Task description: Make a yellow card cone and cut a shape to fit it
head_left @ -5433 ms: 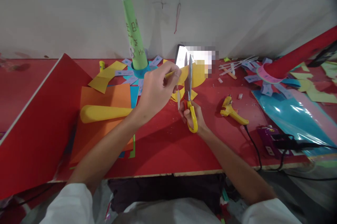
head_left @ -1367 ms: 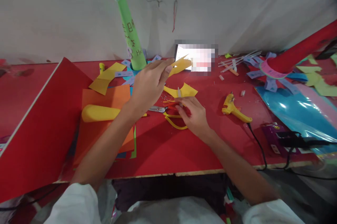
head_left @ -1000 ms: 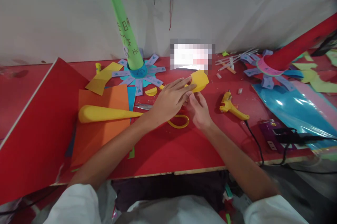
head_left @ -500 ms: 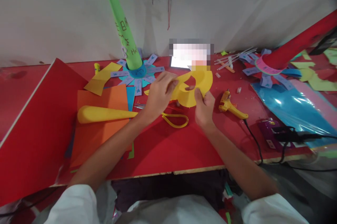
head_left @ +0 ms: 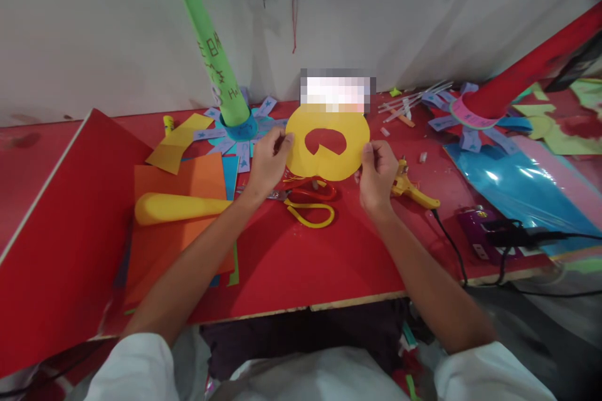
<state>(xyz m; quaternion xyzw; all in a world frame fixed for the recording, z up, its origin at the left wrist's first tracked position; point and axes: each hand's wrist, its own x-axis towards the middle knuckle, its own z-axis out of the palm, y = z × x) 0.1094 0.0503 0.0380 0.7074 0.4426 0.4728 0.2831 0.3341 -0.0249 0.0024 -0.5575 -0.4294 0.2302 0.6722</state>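
Observation:
A round yellow paper piece (head_left: 301,159) with a hole cut in its middle is held up above the table, facing me. My left hand (head_left: 269,162) pinches its left edge between thumb and fingers. At the opposite edge, my right hand (head_left: 379,175) pinches it the same way. A pointed tab of paper juts into the hole from below. Beneath the paper lie scissors (head_left: 313,216) with red and yellow handles. On orange sheets (head_left: 188,250) to the left rests a rolled yellow paper cone (head_left: 174,208).
A yellow glue gun (head_left: 414,192) with a black cord lies right of my right hand. Behind stands a green paper tower (head_left: 214,53); a red paper tower (head_left: 531,78) leans at right. A red board (head_left: 61,244) slants up at left. A purple box (head_left: 482,231) holds plugs.
The yellow paper has been spread flatter and turned to face me. My hands have moved apart to its two side edges. The view has shifted slightly.

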